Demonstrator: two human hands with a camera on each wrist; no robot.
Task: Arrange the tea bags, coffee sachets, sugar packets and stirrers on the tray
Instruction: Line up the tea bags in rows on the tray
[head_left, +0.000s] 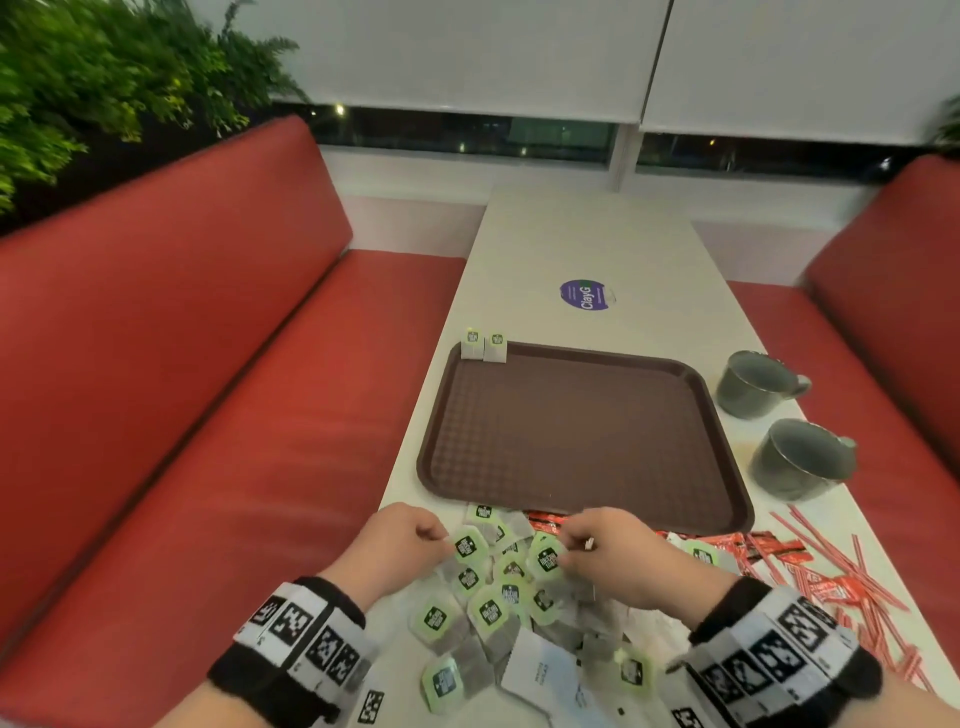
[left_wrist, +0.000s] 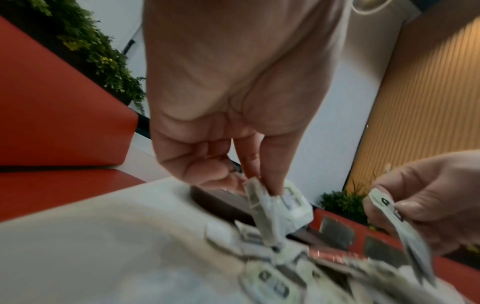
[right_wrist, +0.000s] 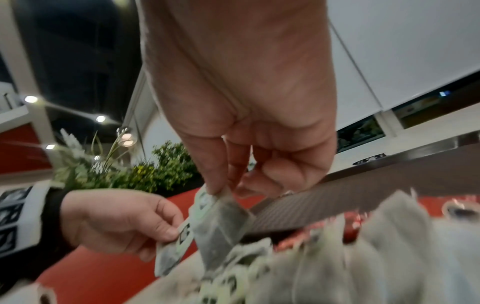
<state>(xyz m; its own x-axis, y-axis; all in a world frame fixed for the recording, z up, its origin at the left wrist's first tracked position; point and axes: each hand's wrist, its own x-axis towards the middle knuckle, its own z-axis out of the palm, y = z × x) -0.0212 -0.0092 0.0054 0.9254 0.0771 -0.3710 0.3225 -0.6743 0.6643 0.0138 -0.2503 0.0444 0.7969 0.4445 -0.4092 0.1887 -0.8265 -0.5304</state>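
Blurred tea bag pile (head_left: 498, 597), sachets (head_left: 727, 545) partly behind hands.

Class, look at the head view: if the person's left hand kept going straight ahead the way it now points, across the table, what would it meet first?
Probably the near rim of the brown tray. The left hand, pinching a tea bag, points forward over the pile's edge; depth is unclear, so loose tea bags might come first.

I see two gray cups (head_left: 756, 383) lying on their sides on the white table (head_left: 587, 234), a round purple sticker (head_left: 584, 294), red benches (head_left: 171, 364) and green plants (head_left: 104, 78).
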